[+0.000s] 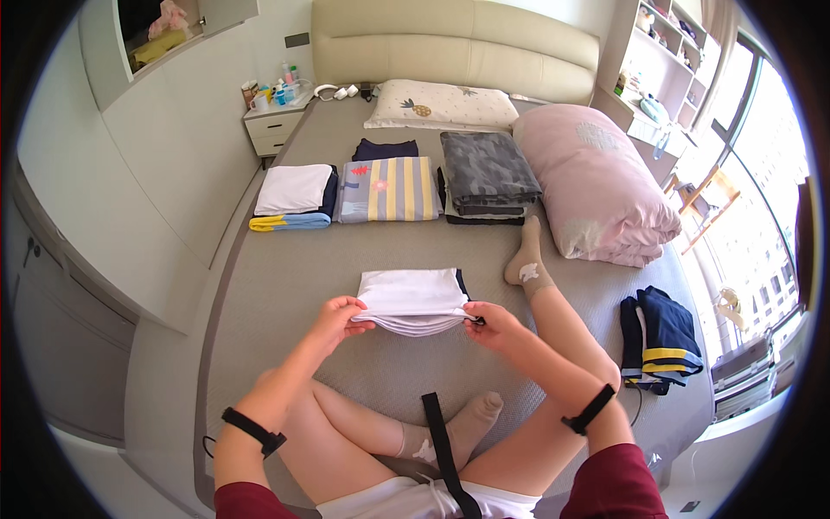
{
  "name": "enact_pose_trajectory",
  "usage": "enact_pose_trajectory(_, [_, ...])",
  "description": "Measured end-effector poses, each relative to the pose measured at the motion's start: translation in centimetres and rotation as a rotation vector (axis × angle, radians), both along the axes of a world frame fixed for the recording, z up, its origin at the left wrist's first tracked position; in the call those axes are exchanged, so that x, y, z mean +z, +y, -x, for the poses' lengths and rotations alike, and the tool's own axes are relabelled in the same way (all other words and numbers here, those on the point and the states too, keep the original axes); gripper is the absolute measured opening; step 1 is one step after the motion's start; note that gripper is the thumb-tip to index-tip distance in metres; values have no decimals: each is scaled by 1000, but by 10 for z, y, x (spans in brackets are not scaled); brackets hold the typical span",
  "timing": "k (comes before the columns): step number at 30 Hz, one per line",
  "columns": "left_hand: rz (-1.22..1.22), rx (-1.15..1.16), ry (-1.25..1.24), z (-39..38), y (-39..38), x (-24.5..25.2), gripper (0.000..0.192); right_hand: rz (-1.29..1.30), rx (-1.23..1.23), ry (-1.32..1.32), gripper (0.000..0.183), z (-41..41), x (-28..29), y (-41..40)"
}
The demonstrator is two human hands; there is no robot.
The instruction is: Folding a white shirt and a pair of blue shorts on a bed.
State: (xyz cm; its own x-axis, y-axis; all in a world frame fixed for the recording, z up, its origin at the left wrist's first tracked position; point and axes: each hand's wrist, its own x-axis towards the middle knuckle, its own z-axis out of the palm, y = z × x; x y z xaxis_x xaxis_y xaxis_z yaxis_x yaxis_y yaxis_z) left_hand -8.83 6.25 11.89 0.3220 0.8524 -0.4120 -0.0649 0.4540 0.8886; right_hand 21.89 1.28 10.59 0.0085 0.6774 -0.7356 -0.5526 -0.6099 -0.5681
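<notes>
A folded white garment (pixel 410 290) with a dark navy edge on its right side is before me, over the bed's grey mat (pixel 311 259). My left hand (pixel 338 319) pinches its near left corner between thumb and fingers. At the opposite near corner, my right hand (pixel 489 322) grips the cloth in the same way. Between the hands the near edge is pulled straight, and several white layers sag below it. Whether the far part rests on the mat is hard to tell.
Beyond lie a white-topped clothes stack (pixel 293 189), a striped folded cloth (pixel 389 189), a camouflage-patterned stack (pixel 489 172) and a rolled pink quilt (pixel 590 181). Navy clothes (pixel 664 337) with yellow bands sit near the right edge. My bent leg (pixel 570 331) flanks the right. A pineapple-print pillow (pixel 447 107) is by the headboard.
</notes>
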Motion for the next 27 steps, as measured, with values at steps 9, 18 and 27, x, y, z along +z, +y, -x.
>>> enact_pose_trajectory(9, [312,223,-235,-8,2,86,22,161,-150,267,10,-8,111,-17])
enact_pose_trajectory(18, [103,58,171,9,40,-33,52,-77,6,-378,49,-31,-1,36])
enact_pose_trajectory(27, [-821,-563,1091,-32,6,-90,50,-1352,1138,-1747,40,31,-68,7])
